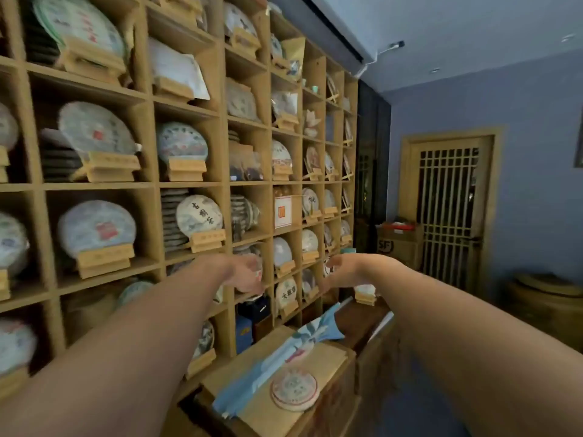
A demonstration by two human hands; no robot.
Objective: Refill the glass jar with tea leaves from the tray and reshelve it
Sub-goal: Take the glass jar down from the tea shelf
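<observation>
Hands: while both my arms reach toward the shelves, my left hand (247, 275) and right hand (342, 272) face each other, fingers loosely spread, gripping nothing I can make out.
Jar: not visible.
Near: wrapped tea cake (295, 387) on a wooden crate (325, 357).
Left: wooden shelving (151, 184).

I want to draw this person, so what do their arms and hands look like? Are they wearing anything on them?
Both arms are bare as far as the picture shows: no sleeves, gloves, watch or bracelets. The left hand and right hand are bare too. No rings show, though the picture is too blurry to be sure.
</observation>
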